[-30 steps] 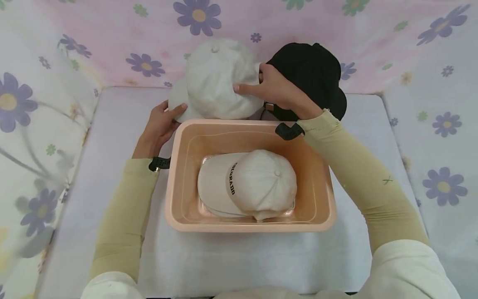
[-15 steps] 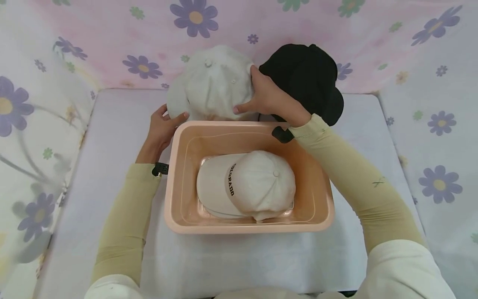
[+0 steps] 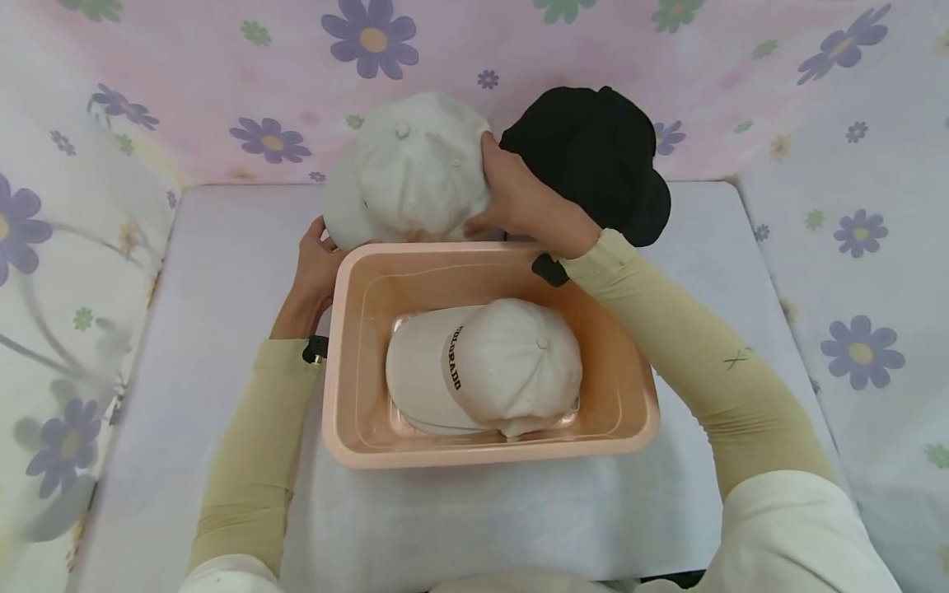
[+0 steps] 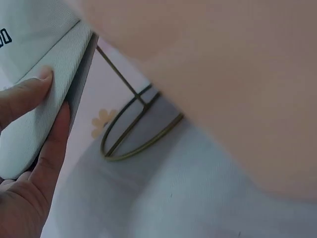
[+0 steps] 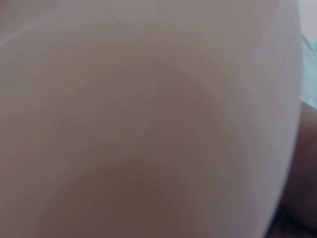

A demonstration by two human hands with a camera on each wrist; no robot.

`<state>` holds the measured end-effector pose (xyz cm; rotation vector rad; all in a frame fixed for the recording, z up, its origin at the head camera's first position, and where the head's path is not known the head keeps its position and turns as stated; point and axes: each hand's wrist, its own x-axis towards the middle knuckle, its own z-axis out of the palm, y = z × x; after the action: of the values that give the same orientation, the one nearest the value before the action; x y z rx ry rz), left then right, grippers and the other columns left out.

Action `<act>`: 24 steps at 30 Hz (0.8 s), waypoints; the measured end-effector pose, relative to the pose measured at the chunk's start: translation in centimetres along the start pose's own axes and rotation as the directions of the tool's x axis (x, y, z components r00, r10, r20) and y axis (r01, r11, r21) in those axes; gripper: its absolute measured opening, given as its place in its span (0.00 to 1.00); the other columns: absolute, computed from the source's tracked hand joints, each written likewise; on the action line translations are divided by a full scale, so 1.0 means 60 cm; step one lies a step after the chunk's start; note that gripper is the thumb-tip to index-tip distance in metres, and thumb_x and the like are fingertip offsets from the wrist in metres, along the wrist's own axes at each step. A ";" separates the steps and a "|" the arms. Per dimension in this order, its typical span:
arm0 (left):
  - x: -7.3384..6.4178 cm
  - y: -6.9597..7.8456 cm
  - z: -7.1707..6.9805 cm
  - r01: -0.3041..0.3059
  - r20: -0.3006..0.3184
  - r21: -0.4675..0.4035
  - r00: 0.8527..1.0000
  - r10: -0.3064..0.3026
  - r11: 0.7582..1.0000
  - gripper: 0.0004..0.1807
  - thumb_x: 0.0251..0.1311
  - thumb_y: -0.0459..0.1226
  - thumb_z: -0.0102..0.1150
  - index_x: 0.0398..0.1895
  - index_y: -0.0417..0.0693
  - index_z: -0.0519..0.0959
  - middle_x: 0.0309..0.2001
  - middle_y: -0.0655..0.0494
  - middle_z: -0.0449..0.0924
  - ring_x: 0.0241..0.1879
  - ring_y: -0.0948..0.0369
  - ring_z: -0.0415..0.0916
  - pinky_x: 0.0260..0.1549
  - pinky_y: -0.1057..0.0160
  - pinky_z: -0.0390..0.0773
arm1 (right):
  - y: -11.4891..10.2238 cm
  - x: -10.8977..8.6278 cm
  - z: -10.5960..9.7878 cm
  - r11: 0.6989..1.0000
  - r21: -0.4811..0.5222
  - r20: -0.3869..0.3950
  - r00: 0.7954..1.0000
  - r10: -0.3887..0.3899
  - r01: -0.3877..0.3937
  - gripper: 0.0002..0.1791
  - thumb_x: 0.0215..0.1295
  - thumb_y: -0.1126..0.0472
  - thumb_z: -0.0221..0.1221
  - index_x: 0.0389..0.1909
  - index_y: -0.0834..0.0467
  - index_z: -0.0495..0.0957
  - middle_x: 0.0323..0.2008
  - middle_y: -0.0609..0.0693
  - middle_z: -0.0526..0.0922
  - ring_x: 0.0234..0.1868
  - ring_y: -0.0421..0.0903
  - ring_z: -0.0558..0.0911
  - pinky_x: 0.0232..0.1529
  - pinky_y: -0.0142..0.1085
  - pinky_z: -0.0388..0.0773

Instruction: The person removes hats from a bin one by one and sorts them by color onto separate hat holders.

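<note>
A white baseball cap (image 3: 423, 165) stands crown up behind the bin, its brim pointing left. My left hand (image 3: 317, 268) pinches the brim; in the left wrist view the thumb lies on top and a finger beneath. Dark lettering shows partly on that cap's front. At the cap's back right side rests my right hand (image 3: 530, 198), thumb and index finger spread apart against the fabric; its other fingers are hidden. Another off-white cap, marked COLORADO (image 3: 537, 371), lies in the peach plastic bin (image 3: 489, 457). Bin wall fills most of the right wrist view.
A black cap (image 3: 586, 165) stands just right of my right hand. Below the white cap's brim, a brown wire base (image 4: 143, 106) with a rising stem sits on the white-covered table (image 3: 222, 247). Flower-patterned cloth (image 3: 274, 140) encloses the back and sides.
My right hand has gone from pinching the white cap's back edge to lying spread against its side. The cap has turned and settled slightly lower. My left hand keeps the brim.
</note>
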<state>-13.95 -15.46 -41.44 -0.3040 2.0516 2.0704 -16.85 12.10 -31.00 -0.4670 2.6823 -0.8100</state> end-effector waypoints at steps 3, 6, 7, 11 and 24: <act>-0.003 0.002 -0.001 -0.010 -0.011 0.037 1.000 0.011 0.999 0.45 0.45 0.32 0.70 0.67 0.48 0.57 0.58 0.38 0.69 0.53 0.53 0.73 0.42 0.66 0.76 | 0.003 0.002 0.005 1.000 -0.013 -0.014 1.000 -0.021 0.021 0.63 0.42 0.52 0.73 0.69 0.64 0.39 0.65 0.58 0.59 0.64 0.49 0.63 0.63 0.36 0.61; -0.006 0.002 0.000 -0.024 -0.016 0.048 1.000 0.025 0.999 0.44 0.47 0.31 0.68 0.68 0.47 0.56 0.58 0.37 0.69 0.52 0.53 0.73 0.42 0.66 0.76 | 0.005 0.002 0.007 0.999 -0.020 -0.024 0.998 -0.051 0.050 0.63 0.42 0.55 0.73 0.69 0.66 0.38 0.64 0.60 0.59 0.64 0.51 0.63 0.63 0.38 0.61; -0.007 0.001 0.001 -0.028 -0.018 0.041 0.999 0.029 0.999 0.44 0.48 0.31 0.68 0.68 0.47 0.55 0.58 0.37 0.69 0.52 0.54 0.73 0.41 0.67 0.76 | 0.005 0.001 0.007 0.998 -0.029 -0.020 0.998 -0.056 0.056 0.64 0.42 0.56 0.73 0.69 0.67 0.37 0.65 0.60 0.58 0.64 0.52 0.62 0.64 0.38 0.61; -0.008 -0.001 0.004 -0.022 -0.023 0.004 0.999 0.022 1.000 0.42 0.50 0.31 0.66 0.68 0.47 0.56 0.58 0.38 0.69 0.51 0.56 0.73 0.39 0.69 0.76 | 0.005 -0.004 0.004 0.996 -0.056 -0.003 0.998 -0.069 0.068 0.64 0.44 0.59 0.72 0.70 0.68 0.33 0.68 0.62 0.52 0.67 0.53 0.58 0.66 0.39 0.57; -0.015 0.001 0.007 0.006 -0.031 0.002 1.000 -0.006 1.000 0.42 0.52 0.33 0.65 0.69 0.48 0.55 0.60 0.38 0.67 0.55 0.54 0.71 0.40 0.71 0.75 | -0.031 -0.052 -0.047 0.984 -0.177 0.208 0.978 0.014 0.024 0.52 0.63 0.50 0.57 0.72 0.64 0.31 0.71 0.61 0.47 0.70 0.53 0.53 0.67 0.42 0.54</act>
<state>-13.07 -15.02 -41.13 -0.3436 2.0672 2.0731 -14.68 13.19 -27.12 -0.5672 2.5672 -0.4922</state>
